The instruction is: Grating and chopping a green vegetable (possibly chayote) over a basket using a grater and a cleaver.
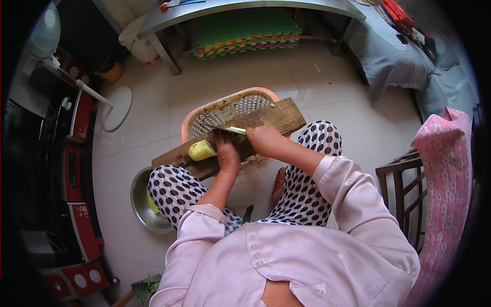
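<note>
A worn wooden board [284, 115] slants across the top of a plastic basket [248, 103], its near left end by my left knee. My right hand [266, 141] grips a knife [211, 126] whose dark blade points left over the board. A pale green-white strip [236, 130] lies along the blade close to my fist. My left hand [229, 155] rests on the board just below the blade. Its fingertips are partly hidden, so what they hold is unclear. Left of it lies a yellow-green gourd-like vegetable piece [201, 150], its cut end facing the hand.
A steel bowl [140, 205] with a green piece [152, 203] stands beside my left knee. Ahead, a metal table [245, 4] stands over stacked foam mats [245, 32]. A fan base [118, 108] is at left; a dark wooden frame [399, 188] with pink cloth [445, 161] is at right.
</note>
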{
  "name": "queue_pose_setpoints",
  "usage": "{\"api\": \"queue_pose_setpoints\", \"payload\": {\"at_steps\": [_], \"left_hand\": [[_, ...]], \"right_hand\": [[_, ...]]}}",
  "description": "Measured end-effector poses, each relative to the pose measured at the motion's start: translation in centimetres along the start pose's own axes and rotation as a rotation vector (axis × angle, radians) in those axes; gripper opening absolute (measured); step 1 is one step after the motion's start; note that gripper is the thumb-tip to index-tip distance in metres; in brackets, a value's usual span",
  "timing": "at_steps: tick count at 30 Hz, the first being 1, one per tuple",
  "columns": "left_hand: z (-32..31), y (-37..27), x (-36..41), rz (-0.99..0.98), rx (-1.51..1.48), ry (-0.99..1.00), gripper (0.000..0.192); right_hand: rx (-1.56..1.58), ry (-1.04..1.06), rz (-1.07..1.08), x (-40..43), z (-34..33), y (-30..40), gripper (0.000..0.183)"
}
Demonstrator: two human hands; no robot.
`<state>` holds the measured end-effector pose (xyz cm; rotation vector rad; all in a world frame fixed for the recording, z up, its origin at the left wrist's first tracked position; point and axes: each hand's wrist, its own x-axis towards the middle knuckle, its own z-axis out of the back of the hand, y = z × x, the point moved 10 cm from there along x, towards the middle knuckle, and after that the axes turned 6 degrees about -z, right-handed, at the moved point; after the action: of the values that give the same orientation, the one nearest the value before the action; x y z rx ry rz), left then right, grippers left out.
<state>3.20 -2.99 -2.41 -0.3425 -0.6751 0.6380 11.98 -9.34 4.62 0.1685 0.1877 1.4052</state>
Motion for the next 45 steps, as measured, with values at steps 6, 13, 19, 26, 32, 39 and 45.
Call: {"api": "queue_pose_setpoints", "payload": {"at_steps": [6, 13, 19, 26, 32, 39, 45], "left_hand": [[0.5, -0.1, -0.2, 0.039, -0.019, 0.004, 0.040], [1.1, 0.0, -0.2, 0.029, -0.049, -0.033, 0.039], [1.0, -0.2, -0.1, 0.022, -0.055, -0.023, 0.038], [0.8, -0.3, -0.2, 0.060, -0.033, 0.006, 0.039], [1.4, -0.3, -0.6, 0.077, -0.056, -0.025, 0.037], [1.3, -0.3, -0.6, 0.060, -0.061, -0.010, 0.034], [1.6, -0.7, -0.5, -0.007, -0.031, -0.061, 0.037]], "right_hand": [[0.060, -0.037, -0.052, -0.4, -0.3, -1.4, 0.016], [0.007, 0.080, -0.036, -1.4, 1.7, 0.3, 0.018], [0.038, 0.142, -0.042, -1.0, 1.3, 0.2, 0.017], [0.094, -0.037, -0.015, -0.1, -1.1, -1.1, 0.017], [0.086, 0.048, -0.071, -0.8, 1.0, -0.2, 0.018], [0.037, 0.102, -0.044, -1.5, 1.5, 0.2, 0.019], [0.061, 0.095, -0.004, 0.3, 0.3, 0.1, 0.014]]}}
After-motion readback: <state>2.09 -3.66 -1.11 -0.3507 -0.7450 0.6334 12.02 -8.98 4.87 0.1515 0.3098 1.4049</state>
